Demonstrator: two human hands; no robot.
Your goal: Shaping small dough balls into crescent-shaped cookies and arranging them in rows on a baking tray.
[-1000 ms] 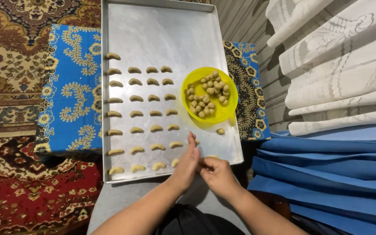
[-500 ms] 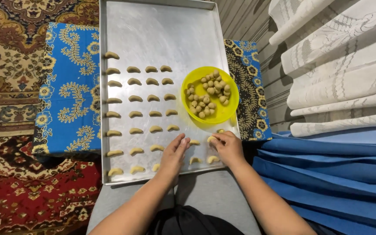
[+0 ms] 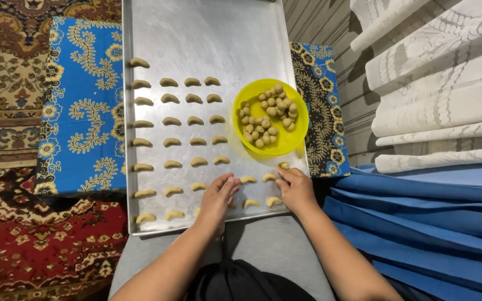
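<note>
Left hand (image 3: 217,198) flat, fingers loosely spread, resting on tray (image 3: 207,33) among crescent dough pieces (image 3: 247,179). Right hand (image 3: 294,188) curled, fingertips touching small dough piece (image 3: 284,165); grasp unclear.

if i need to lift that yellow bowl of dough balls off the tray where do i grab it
Probably by the rim of the yellow bowl, pinched at its right edge, coming from the right side. It is round and open-topped, full of dough balls, and crescent pieces crowd its left, while the right hand is nearest.

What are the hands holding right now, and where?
Nothing is clearly held. The left hand rests palm-down on the tray among the crescents; the right hand fingertips touch a dough crescent.
</note>
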